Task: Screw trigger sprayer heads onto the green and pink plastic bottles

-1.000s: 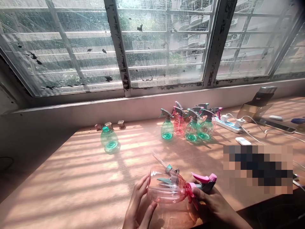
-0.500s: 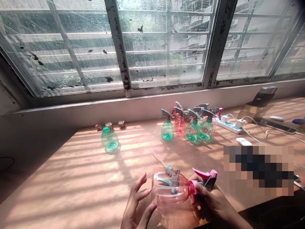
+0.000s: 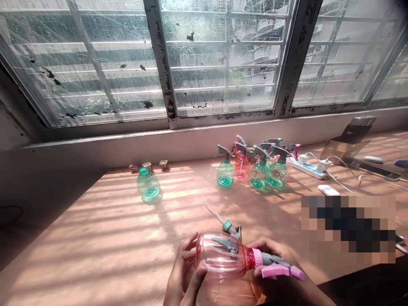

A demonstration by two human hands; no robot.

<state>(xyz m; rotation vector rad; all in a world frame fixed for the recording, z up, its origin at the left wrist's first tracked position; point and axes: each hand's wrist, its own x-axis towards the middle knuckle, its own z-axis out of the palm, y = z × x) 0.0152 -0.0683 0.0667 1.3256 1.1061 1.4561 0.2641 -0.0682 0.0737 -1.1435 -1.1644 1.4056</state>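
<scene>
I hold a clear pink spray bottle (image 3: 223, 257) on its side above the wooden table's near edge. My left hand (image 3: 185, 276) wraps round its base. My right hand (image 3: 270, 272) grips its pink collar and grey spray head (image 3: 277, 263), whose pink trigger points right. Just behind the bottle, a loose teal and grey spray head with a dip tube (image 3: 229, 226) lies on the table.
A headless green bottle (image 3: 148, 187) stands mid-left, with small caps (image 3: 153, 165) behind it. A cluster of green and pink spray bottles (image 3: 255, 168) stands at the back. A power strip (image 3: 306, 165), cables and a phone lie to the right.
The spray head has turned in my right hand, so the pink trigger now points right and down instead of up. My left hand has closed back onto the bottle's base.
</scene>
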